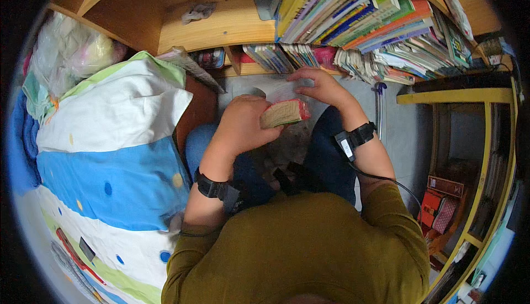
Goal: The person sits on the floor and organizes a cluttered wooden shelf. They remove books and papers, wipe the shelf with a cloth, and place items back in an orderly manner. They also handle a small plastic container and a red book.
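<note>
My left hand (247, 124) grips a small thick book (283, 113) with browned page edges, a red end and a strip of green along its lower side. Above the book, a pale translucent sheet or bag (278, 89) is blurred. Close by on its right is my right hand (321, 85), with bent fingers spread around the blur's edge. Whether those fingers pinch it cannot be made out. Both hands are over the floor, in front of my knees. A black strap is around each forearm, and a cable runs from the right one.
Upright books (331, 14) fill the right side of a wooden shelf (219, 26); more books and papers (364, 62) stand below. On the left, a striped cloth (112, 180) covers a bed-like surface beside plastic bags (74, 51). A yellow frame (482, 171) and red boxes (437, 209) are right.
</note>
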